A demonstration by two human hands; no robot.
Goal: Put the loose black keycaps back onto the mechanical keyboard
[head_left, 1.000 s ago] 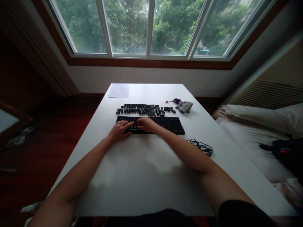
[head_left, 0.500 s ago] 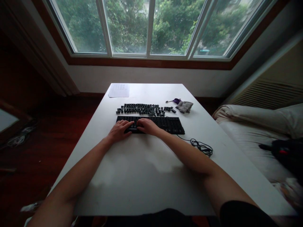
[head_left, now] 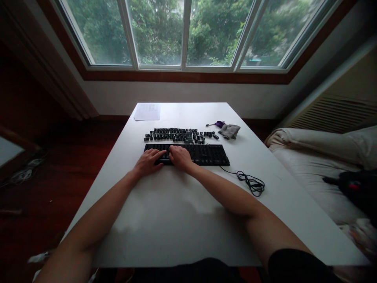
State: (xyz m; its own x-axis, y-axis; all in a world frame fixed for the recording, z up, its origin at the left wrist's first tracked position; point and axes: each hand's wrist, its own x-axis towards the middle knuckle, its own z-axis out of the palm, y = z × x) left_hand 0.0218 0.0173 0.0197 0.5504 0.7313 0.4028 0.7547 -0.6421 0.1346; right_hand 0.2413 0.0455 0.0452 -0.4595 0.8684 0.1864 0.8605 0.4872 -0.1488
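Note:
A black keyboard [head_left: 206, 154] lies across the middle of the white table [head_left: 182, 220]. My left hand [head_left: 148, 162] rests on its left end with the fingers stretched flat over the keys. My right hand [head_left: 180, 157] lies just beside it, fingers curled down onto the keys near the keyboard's middle-left. Nothing shows inside either hand. Behind the keyboard sit rows of several loose black keycaps [head_left: 176, 135].
A grey cloth [head_left: 229, 131] and a small purple tool [head_left: 218, 124] lie at the back right. The keyboard's coiled black cable [head_left: 250, 183] lies to the right. A sheet of paper [head_left: 147, 111] sits at the far left corner. A bed [head_left: 321, 173] stands on the right.
My right hand has shifted slightly left along the keyboard, closer to my left hand. The left hand stays in place. The view has tilted a little.

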